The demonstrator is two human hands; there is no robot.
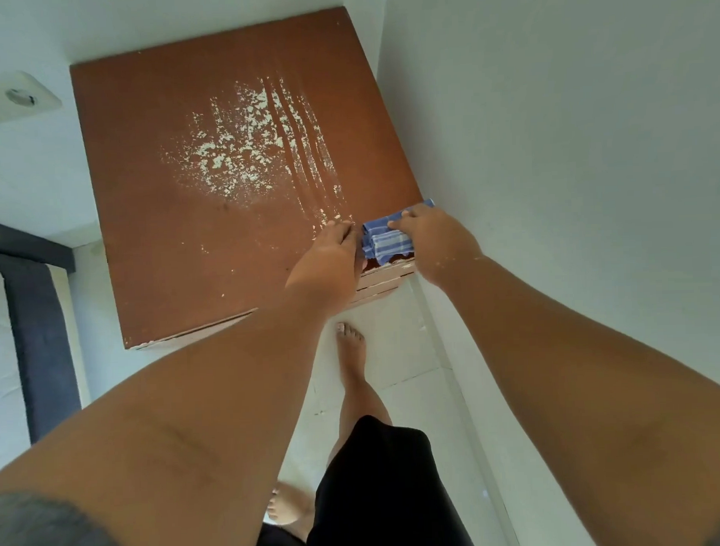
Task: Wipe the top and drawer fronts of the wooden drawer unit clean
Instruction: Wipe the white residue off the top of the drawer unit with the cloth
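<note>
Since white powder (pixel 240 154) sits mid-top on the drawer unit (pixel 165 247), I'd drag long overlapping strokes toward the front-right corner, where the right hand (pixel 435 241) grips the cloth (pixel 386 244); left hand (pixel 329 255) rests empty alongside.

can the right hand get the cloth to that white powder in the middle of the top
Probably yes. The right hand rests on the blue cloth at the front right corner; only wooden top lies between it and the white powder.
</note>
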